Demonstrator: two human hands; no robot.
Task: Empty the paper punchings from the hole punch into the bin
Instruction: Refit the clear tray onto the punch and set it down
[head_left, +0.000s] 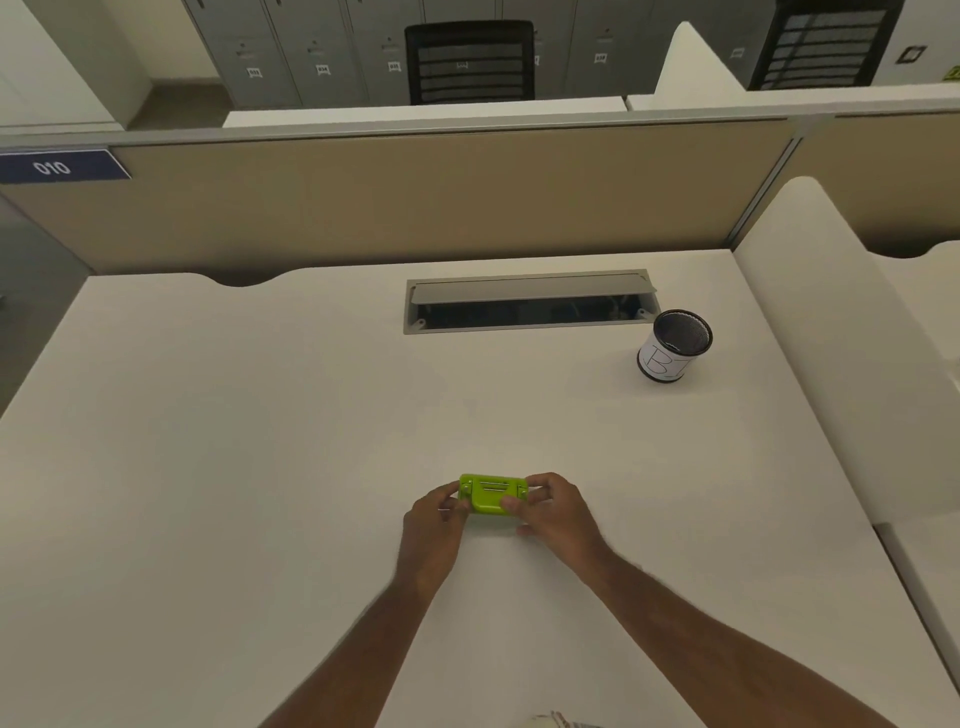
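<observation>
Left hand (434, 525) and right hand (553, 512) clamped on opposite ends of the green hole punch (493, 494), held between them just above the desk (260, 441), near its front edge. Probably light, rigid, smooth plastic; best gripped by the short ends, leaving the base tray free. Well apart, far right: the mesh bin (674, 347), upright.
</observation>
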